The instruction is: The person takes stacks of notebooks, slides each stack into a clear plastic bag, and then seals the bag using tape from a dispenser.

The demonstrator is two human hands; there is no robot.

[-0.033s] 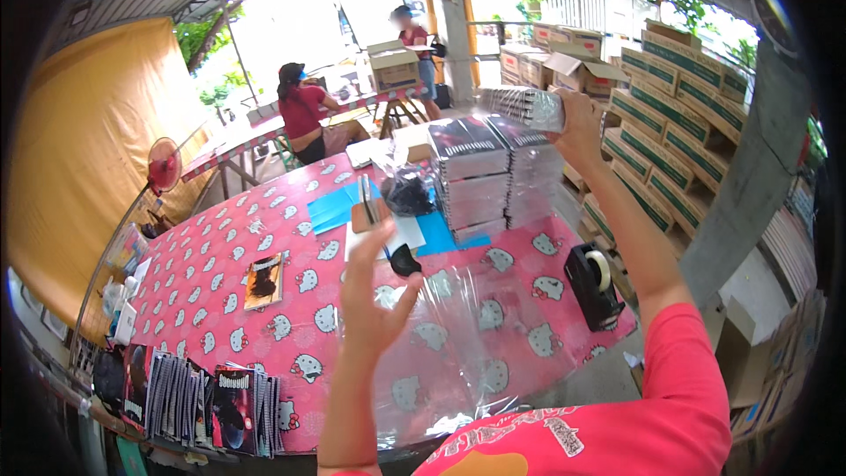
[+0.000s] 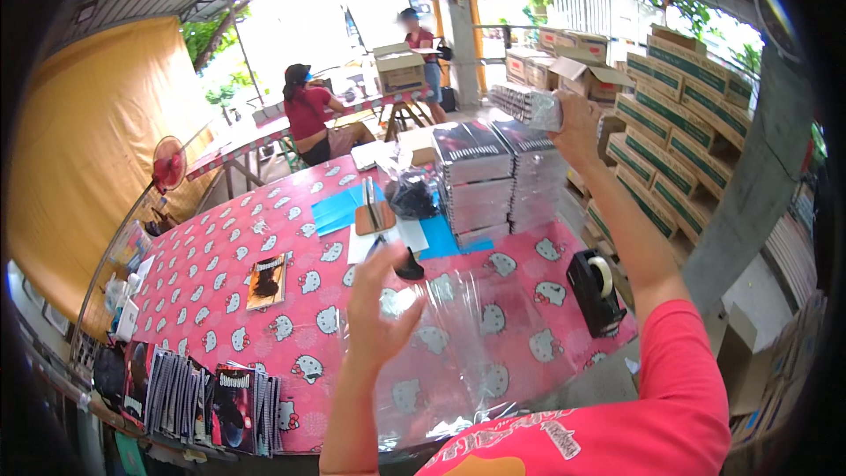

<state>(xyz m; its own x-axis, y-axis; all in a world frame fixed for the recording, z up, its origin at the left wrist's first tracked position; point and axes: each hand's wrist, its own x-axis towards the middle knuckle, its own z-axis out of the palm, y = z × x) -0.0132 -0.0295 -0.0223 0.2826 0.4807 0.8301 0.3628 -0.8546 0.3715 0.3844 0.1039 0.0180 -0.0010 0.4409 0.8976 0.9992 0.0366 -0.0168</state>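
Note:
My right hand (image 2: 577, 130), raised beyond the stacks at the right, grips one end of a plastic-wrapped bundle of spiral notebooks (image 2: 526, 107). Just below it stand tall stacks of wrapped spiral notebooks (image 2: 474, 178) with dark covers. My left hand (image 2: 381, 322) hovers over the table, holding nothing, its thumb and fingers apart and a little blurred. Clear plastic film (image 2: 458, 344) lies beside it on the pink cat-print tablecloth (image 2: 225, 269). Behind its fingertips are a black object (image 2: 409, 266), partly hidden, and a brown block with upright metal parts (image 2: 375, 218).
A black tape dispenser (image 2: 595, 291) stands at the right edge. Loose spiral notebooks (image 2: 198, 401) are at the near left; a single booklet (image 2: 266, 282) lies mid-table. A black plastic bag (image 2: 411, 197) touches the stacks. Cartons (image 2: 674, 115) are piled at right; two people are farther back.
My left hand has shifted slightly right and nearer to me, uncovering more of the brown block. The bundle in my right hand has moved slightly right, and the whole view has shifted a little.

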